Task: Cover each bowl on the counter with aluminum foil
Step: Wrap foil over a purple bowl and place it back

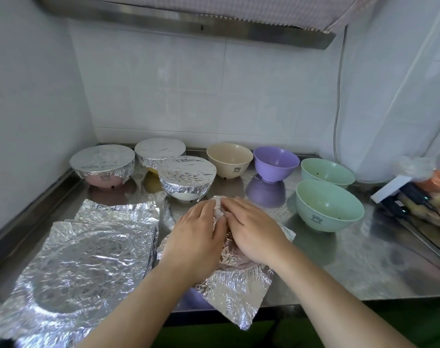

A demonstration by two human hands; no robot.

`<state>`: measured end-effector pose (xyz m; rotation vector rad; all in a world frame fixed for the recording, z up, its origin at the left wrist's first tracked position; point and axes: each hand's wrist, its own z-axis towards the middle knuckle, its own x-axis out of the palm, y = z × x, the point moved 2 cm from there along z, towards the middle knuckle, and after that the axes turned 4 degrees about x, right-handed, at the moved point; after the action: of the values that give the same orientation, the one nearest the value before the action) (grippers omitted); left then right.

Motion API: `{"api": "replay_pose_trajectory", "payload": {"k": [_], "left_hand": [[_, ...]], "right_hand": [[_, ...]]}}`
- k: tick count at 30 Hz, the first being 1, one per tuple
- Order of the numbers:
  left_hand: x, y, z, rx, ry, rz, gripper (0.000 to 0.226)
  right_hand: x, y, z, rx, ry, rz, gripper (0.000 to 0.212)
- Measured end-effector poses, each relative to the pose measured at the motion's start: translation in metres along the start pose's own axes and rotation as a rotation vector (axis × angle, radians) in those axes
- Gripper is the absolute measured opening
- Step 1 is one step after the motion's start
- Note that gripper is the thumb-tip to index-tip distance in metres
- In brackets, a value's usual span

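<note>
My left hand [195,234]: flat on the crinkled silver foil sheet [235,280] draped over the bowl in front of me, fingers straight and close together, pressing down.
My right hand [254,229]: flat beside the left, fingertips nearly meeting it at the far edge, fingers straight, gripping nothing.
Bowl under my palms: almost wholly hidden — I judge it a bowl from the domed foil and a bluish patch at the near counter edge; its colour I cannot tell for sure.
Done so far: three foil-capped bowls far left — a pink bowl [102,178], a yellow-bottomed one [160,153] behind, a white one [187,177] nearest my hands.
Still bare: a beige bowl [230,159], a purple bowl [275,163] and two mint-green bowls [326,172] [329,205] along the far right.
Spare foil: a stack of flat crumpled sheets [88,257] on the steel counter [364,267] at near left.
Step, as I judge it: smoothing the top before folding the skirt down round the rim.
Risks: the bowl sits close to the near edge with foil overhanging it — a hard push could slide it off; pressing the unsupported middle could tear or cave the foil; an off-centre sheet may leave one side short.
</note>
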<state>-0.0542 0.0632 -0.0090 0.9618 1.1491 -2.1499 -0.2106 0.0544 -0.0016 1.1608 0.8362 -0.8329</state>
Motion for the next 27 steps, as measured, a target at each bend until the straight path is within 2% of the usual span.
{"api": "replay_pose_trajectory", "payload": {"k": [4, 8, 9, 12, 14, 17, 19, 21, 23, 27], "left_hand": [[-0.004, 0.004, 0.008, 0.096, 0.011, -0.068, 0.03], [-0.002, 0.003, 0.006, 0.068, -0.003, 0.007, 0.028], [0.0, -0.001, 0.002, 0.041, -0.001, 0.051, 0.032], [0.01, -0.017, -0.015, -0.089, 0.078, 0.223, 0.065], [0.012, -0.023, -0.022, -0.101, 0.073, 0.291, 0.077], [0.01, -0.011, -0.017, -0.059, 0.025, 0.183, 0.064], [0.003, -0.002, -0.008, -0.027, 0.055, 0.132, 0.056], [-0.005, 0.003, -0.002, -0.016, 0.078, 0.127, 0.057], [-0.012, 0.005, -0.001, -0.018, 0.064, 0.137, 0.057], [-0.011, -0.006, -0.01, -0.049, 0.01, 0.093, 0.055]], "right_hand": [[0.005, 0.0, -0.008, 0.064, -0.031, -0.04, 0.038], [-0.001, 0.001, -0.005, 0.116, -0.029, -0.022, 0.039], [-0.004, 0.003, -0.002, 0.094, -0.045, -0.014, 0.037], [-0.004, 0.009, 0.0, 0.006, -0.026, -0.022, 0.038], [-0.003, 0.008, 0.0, 0.023, -0.016, 0.005, 0.035], [-0.003, 0.007, -0.005, 0.08, 0.006, -0.042, 0.035], [-0.002, 0.008, -0.011, 0.138, 0.019, -0.098, 0.036], [-0.005, 0.008, -0.016, 0.188, 0.042, -0.145, 0.038], [-0.012, 0.007, -0.015, 0.212, 0.056, -0.148, 0.049], [-0.008, 0.008, -0.005, 0.045, 0.056, -0.169, 0.054]]}}
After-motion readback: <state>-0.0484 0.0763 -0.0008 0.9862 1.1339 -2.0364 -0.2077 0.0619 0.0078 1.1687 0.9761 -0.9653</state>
